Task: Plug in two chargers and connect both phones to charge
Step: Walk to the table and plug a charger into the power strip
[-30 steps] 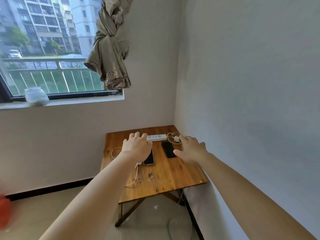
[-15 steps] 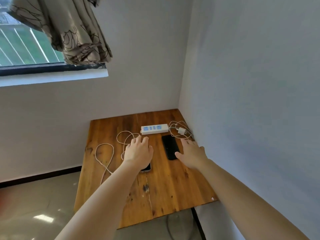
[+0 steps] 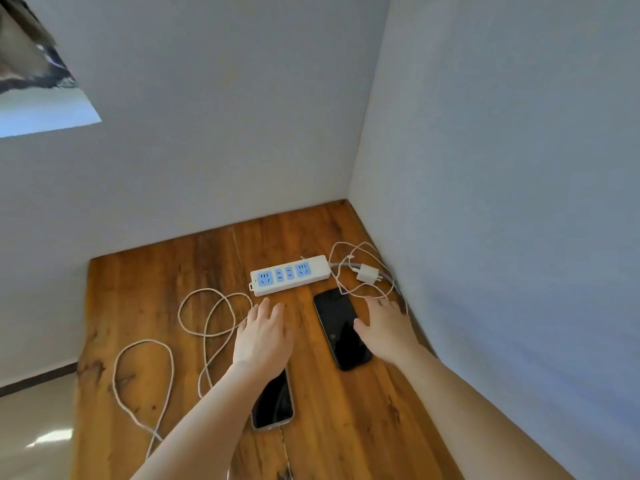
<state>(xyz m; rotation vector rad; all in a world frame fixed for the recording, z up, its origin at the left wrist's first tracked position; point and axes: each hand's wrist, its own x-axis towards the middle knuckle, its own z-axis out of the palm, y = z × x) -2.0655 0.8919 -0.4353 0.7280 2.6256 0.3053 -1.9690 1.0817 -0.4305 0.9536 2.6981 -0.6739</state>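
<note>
A white power strip with blue sockets lies near the back of the wooden table. To its right sits a white charger plug with a thin looped cable. A black phone lies below the strip. A second phone lies nearer me, half hidden under my left wrist. A long white cable coils on the left. My left hand hovers flat and open just below the strip. My right hand is open beside the black phone, its thumb over the phone's edge.
The table stands in a corner, with white walls right behind it and along its right side. A window sill shows at the upper left. Pale floor lies left of the table.
The view has tilted down and come closer to the table. Both hands stay spread above the phones, and the left hand has reached a little nearer to the power strip.
</note>
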